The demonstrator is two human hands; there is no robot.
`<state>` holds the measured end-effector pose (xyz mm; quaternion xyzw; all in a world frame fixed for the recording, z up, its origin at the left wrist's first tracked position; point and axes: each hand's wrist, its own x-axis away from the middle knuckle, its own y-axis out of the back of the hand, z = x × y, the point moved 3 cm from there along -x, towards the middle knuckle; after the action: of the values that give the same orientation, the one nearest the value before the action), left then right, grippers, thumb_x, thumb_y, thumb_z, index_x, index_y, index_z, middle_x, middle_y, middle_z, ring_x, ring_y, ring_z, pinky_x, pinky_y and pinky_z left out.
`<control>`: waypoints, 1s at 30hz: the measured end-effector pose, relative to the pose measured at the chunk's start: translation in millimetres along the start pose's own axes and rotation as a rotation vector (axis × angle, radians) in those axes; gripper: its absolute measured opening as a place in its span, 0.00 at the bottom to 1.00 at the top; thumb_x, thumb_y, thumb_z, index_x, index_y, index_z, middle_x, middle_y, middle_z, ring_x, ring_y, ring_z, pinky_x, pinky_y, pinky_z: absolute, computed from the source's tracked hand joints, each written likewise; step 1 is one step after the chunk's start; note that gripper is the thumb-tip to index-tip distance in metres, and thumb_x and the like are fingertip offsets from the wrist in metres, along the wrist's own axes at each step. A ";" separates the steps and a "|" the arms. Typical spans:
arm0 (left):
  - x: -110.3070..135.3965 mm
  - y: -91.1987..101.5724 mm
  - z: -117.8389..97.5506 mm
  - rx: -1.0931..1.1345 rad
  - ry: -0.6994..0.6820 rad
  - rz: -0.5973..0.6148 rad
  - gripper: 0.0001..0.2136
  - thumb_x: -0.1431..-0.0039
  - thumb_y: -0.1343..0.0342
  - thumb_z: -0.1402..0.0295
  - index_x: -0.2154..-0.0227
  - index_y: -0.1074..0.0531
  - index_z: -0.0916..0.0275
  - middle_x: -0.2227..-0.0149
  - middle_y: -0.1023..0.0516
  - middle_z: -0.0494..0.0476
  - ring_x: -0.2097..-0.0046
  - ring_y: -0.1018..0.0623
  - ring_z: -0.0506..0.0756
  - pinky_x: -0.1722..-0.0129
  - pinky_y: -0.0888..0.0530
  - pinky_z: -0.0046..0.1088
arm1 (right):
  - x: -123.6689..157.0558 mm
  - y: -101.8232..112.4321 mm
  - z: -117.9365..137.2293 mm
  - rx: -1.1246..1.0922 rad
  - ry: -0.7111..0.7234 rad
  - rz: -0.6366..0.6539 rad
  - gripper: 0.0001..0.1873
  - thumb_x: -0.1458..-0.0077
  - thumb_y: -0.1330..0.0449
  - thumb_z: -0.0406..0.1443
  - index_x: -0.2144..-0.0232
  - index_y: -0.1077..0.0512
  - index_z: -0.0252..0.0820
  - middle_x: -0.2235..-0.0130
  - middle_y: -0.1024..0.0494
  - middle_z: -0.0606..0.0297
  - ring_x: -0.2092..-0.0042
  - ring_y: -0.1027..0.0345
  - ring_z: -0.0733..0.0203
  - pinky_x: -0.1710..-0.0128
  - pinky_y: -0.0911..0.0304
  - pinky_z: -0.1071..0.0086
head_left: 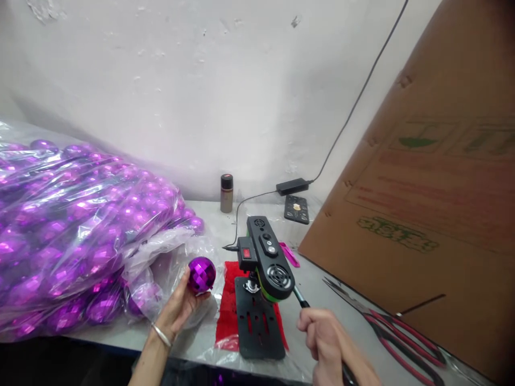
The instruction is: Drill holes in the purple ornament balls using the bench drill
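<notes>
My left hand (pixel 179 308) was cupped palm-up around a faceted purple ball (pixel 201 274), fingers curled under it and thumb beside it, so the ball sat at my fingertips, just off the mouth of the big clear bag (pixel 80 230) full of the same purple balls to my left. My right hand (pixel 322 338) was clenched around the dark handle (pixel 301 298) of the small black machine (pixel 267 257), which stood between my two hands on its flat slotted base plate (pixel 257 324). The ball lay to the left of the machine's head, near it but apart, roughly level with the round vent at its front end; the left hand was the nearer one to it. The machine's body ran lengthwise away from me toward the wall, with a red switch on its side, and its handle slanted down and right into my fist. A red cloth (pixel 228 311) lay under the base plate on the pale surface (pixel 317 279). Past the machine stood a small brown bottle (pixel 226 193), a power adapter (pixel 292 186) with its cable running up the wall, and a dark flat pad beside it. To my right lay red-handled scissors (pixel 386 329) and a leaning cardboard sheet (pixel 434 187). I could not make out where the handle joined the body, nor what sat under the machine's head; my right wrist was cut off by the frame edge.
</notes>
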<state>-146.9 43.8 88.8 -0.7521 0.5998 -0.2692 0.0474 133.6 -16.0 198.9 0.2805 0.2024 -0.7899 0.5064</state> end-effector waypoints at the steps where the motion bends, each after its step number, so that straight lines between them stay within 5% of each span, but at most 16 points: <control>1: 5.4 -5.5 10.7 0.047 0.032 0.012 0.32 0.44 0.29 0.40 0.48 0.21 0.61 0.48 0.14 0.66 0.50 0.14 0.64 0.54 0.14 0.39 | -4.5 0.0 1.7 0.008 0.023 0.024 0.23 0.26 0.41 0.38 0.76 0.33 0.44 0.77 0.31 0.66 0.77 0.38 0.64 0.78 0.46 0.67; 6: 20.0 -33.1 58.0 0.107 0.042 -0.003 0.31 0.46 0.27 0.44 0.47 0.21 0.59 0.45 0.14 0.64 0.45 0.14 0.64 0.44 0.16 0.41 | -21.0 -4.3 14.8 0.021 0.137 0.066 0.23 0.24 0.45 0.33 0.76 0.36 0.44 0.77 0.33 0.69 0.74 0.33 0.65 0.74 0.40 0.71; 13: 31.3 -55.8 105.0 -0.410 -0.272 -0.028 0.37 0.49 0.27 0.48 0.41 0.30 0.60 0.42 0.18 0.67 0.40 0.18 0.68 0.34 0.24 0.50 | -19.0 -4.7 16.5 0.052 0.137 0.104 0.21 0.24 0.47 0.30 0.74 0.34 0.44 0.75 0.31 0.69 0.74 0.33 0.65 0.74 0.38 0.70; 21: 33.7 -69.3 120.4 -0.766 -0.409 -0.057 0.38 0.53 0.27 0.57 0.39 0.31 0.58 0.42 0.18 0.68 0.40 0.17 0.72 0.37 0.22 0.58 | -14.8 -1.1 13.2 0.038 0.187 0.145 0.18 0.26 0.47 0.26 0.70 0.32 0.43 0.73 0.28 0.68 0.72 0.32 0.66 0.73 0.37 0.71; 30: 42.2 -68.6 134.2 -0.791 -0.551 -0.022 0.34 0.51 0.27 0.62 0.40 0.29 0.56 0.37 0.19 0.67 0.35 0.19 0.72 0.34 0.23 0.57 | -12.1 0.3 12.4 0.045 0.188 0.153 0.18 0.27 0.47 0.25 0.70 0.31 0.44 0.73 0.29 0.68 0.72 0.32 0.65 0.73 0.38 0.70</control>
<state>-19.2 -10.2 16.4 -0.7619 0.6134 0.1884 -0.0879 134.9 -15.3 216.1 0.3792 0.2093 -0.7236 0.5374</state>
